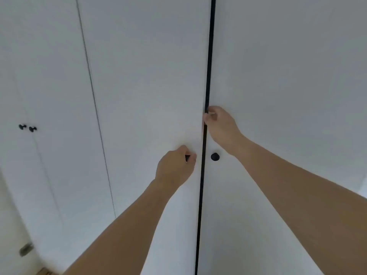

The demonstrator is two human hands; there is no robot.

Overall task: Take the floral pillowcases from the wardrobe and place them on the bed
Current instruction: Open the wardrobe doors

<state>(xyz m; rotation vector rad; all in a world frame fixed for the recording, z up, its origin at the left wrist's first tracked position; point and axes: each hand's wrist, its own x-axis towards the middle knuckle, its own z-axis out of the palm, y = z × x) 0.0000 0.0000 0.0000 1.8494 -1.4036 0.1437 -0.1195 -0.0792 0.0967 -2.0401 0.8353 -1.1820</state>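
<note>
A white wardrobe fills the view, with its left door [143, 96] and right door [288, 76] split by a narrow dark gap. My left hand [174, 167] grips the small black knob of the left door, which is mostly hidden under the fingers. My right hand [220, 124] has its fingertips curled into the gap, round the edge of the right door above that door's black knob [214, 156]. The gap shows nothing of the inside, and no pillowcases or bed are in view.
Further left stands another pair of white doors with two black knobs [27, 128]. A grey metal handle [25, 249] shows at the lower left, with a strip of wooden floor [44, 271] below it.
</note>
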